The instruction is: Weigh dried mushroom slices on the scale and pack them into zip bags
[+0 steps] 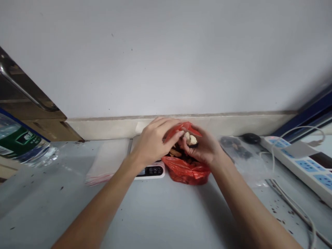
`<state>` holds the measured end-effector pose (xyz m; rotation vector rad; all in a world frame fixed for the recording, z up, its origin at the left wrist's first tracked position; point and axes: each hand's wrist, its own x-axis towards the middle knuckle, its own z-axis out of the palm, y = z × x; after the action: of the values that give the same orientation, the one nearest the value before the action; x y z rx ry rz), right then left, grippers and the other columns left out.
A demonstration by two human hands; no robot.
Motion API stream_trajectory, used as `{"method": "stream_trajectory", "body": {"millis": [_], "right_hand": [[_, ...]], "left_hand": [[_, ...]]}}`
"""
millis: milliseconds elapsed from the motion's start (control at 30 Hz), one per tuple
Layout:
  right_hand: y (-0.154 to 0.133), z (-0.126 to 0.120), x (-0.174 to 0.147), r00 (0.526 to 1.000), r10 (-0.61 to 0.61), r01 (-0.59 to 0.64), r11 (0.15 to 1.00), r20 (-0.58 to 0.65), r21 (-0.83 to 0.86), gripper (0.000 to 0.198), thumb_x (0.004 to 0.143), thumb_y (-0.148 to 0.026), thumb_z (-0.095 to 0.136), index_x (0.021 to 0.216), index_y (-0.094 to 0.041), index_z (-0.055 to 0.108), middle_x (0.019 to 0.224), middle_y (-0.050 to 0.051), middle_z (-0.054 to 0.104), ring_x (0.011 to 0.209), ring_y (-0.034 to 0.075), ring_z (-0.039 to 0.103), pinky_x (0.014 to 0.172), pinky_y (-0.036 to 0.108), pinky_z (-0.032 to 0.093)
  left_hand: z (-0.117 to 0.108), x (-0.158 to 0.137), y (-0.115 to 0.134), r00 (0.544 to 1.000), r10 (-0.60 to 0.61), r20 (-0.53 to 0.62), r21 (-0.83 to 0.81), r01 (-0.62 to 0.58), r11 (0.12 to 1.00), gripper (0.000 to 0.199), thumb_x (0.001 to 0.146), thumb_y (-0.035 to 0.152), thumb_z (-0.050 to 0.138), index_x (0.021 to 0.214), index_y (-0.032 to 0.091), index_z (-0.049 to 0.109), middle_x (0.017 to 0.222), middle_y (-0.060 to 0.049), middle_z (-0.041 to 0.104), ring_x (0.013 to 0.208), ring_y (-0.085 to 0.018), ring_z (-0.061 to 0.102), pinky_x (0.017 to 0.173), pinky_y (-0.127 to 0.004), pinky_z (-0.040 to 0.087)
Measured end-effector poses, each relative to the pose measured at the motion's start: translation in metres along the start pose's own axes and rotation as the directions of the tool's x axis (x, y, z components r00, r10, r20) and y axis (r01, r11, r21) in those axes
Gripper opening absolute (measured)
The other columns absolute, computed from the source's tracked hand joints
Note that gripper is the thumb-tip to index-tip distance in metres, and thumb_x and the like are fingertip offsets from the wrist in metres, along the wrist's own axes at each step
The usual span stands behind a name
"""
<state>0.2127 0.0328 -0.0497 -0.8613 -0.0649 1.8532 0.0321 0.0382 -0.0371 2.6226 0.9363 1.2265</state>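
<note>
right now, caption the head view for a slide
Right hand holding a pale chunk at an open red bag beside a scale.

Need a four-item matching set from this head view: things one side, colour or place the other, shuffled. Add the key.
Things:
1. Pale piece
2. Open bag
3. Digital scale
4. Power strip

Colour or place:
A. Immediately left of the open bag
B. White, with blue socket panels
C. Held in the right hand
D. Red, with brown and dark pieces inside

Pairs: 1-C, 2-D, 3-A, 4-B
</note>
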Motion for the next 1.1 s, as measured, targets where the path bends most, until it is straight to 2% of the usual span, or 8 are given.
{"method": "stream_trajectory", "body": {"millis": [100,300,433,600,733,900,1100], "right_hand": [[0.000,-0.003,0.002,1.000,-0.015,0.013,0.993,0.020,0.115,0.009,0.092,-0.019,0.057,0.095,-0.017,0.066,0.072,0.003,0.071,0.063,0.012,0.070,0.053,0.014,0.058],[0.006,0.004,-0.002,0.994,-0.028,0.048,0.981,-0.109,0.187,0.017,0.094,-0.025,0.052,0.102,-0.019,0.066,0.074,0.004,0.073,0.072,0.017,0.073,0.060,0.023,0.064],[0.010,0.007,-0.004,0.993,-0.062,0.072,0.992,-0.098,0.103,0.015,0.094,-0.027,0.053,0.097,-0.020,0.066,0.077,0.005,0.074,0.075,0.020,0.074,0.070,0.032,0.067],[0.011,0.001,0.002,0.996,-0.050,0.048,0.998,-0.077,-0.029,0.014,0.096,-0.022,0.052,0.093,-0.020,0.065,0.075,0.005,0.073,0.073,0.020,0.074,0.067,0.034,0.067],[0.010,-0.001,0.006,0.995,-0.053,0.047,0.997,-0.089,-0.061,0.016,0.098,-0.021,0.050,0.090,-0.021,0.064,0.075,0.005,0.073,0.073,0.019,0.074,0.064,0.032,0.066],[0.008,0.004,0.001,0.998,-0.060,0.059,0.995,-0.020,-0.082,0.009,0.093,-0.019,0.056,0.092,-0.020,0.065,0.080,0.006,0.074,0.076,0.018,0.074,0.064,0.028,0.066],[0.012,0.007,0.001,0.989,-0.040,0.027,0.995,-0.141,-0.094,0.012,0.092,-0.016,0.055,0.084,-0.022,0.062,0.071,0.003,0.070,0.067,0.016,0.073,0.050,0.020,0.061]], "left_hand": [[-0.017,-0.014,-0.005,0.998,-0.046,-0.033,0.045,0.048,0.998,0.023,0.101,0.024,0.054,0.108,0.018,0.075,0.108,-0.006,0.081,0.101,-0.020,0.074,0.096,-0.034,0.057],[-0.045,-0.036,-0.023,0.978,-0.178,0.113,0.106,0.166,0.980,0.026,0.098,0.031,0.053,0.094,0.020,0.076,0.094,-0.005,0.081,0.086,-0.020,0.074,0.083,-0.032,0.058],[-0.058,-0.037,-0.028,0.965,-0.200,0.171,0.123,0.181,0.976,0.029,0.098,0.034,0.051,0.090,0.021,0.076,0.089,-0.003,0.081,0.080,-0.019,0.073,0.077,-0.029,0.057],[-0.074,-0.036,-0.031,0.948,-0.265,0.176,0.169,0.236,0.957,0.030,0.096,0.036,0.051,0.090,0.023,0.077,0.092,-0.003,0.081,0.083,-0.020,0.074,0.067,-0.027,0.055],[-0.080,-0.037,-0.034,0.940,-0.291,0.179,0.168,0.262,0.950,0.029,0.094,0.036,0.052,0.089,0.024,0.077,0.092,-0.002,0.082,0.084,-0.020,0.074,0.065,-0.025,0.054],[-0.081,-0.038,-0.038,0.918,-0.320,0.234,0.153,0.290,0.945,0.031,0.095,0.038,0.052,0.094,0.025,0.079,0.094,-0.002,0.082,0.087,-0.021,0.075,0.067,-0.025,0.056],[-0.083,-0.038,-0.038,0.916,-0.316,0.247,0.134,0.290,0.948,0.030,0.095,0.036,0.052,0.095,0.024,0.080,0.094,-0.002,0.082,0.087,-0.020,0.075,0.073,-0.026,0.058]]}}
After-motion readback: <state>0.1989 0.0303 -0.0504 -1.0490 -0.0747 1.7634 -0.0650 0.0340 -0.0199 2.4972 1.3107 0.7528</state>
